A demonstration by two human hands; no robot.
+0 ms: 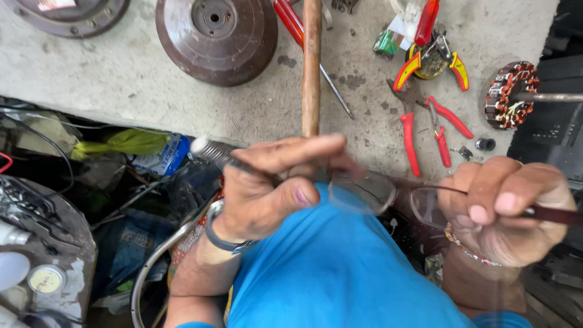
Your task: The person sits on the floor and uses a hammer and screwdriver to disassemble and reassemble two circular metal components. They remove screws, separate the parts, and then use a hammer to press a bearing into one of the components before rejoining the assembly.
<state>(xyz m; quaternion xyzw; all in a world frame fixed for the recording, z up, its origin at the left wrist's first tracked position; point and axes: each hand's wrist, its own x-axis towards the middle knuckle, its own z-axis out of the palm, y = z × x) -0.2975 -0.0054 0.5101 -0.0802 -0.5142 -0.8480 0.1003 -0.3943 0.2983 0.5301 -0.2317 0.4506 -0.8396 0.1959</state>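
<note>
My two hands hold a pair of thin-rimmed eyeglasses [388,195] close under the camera, above my blue shirt. My left hand [267,185] pinches the left side of the frame by its temple arm, fingers closed. My right hand [507,209] grips the dark right temple arm, fingers curled around it. The lenses look blurred. A metal bangle circles my left wrist and a beaded band my right wrist.
On the concrete floor lie a brown round motor cover [217,37], a wooden handle [311,67], red screwdrivers [290,21], red-handled pliers [434,130], red-and-yellow pliers [432,61] and a copper-wound stator [511,95]. Cluttered wires, bags and cans fill the left [91,200].
</note>
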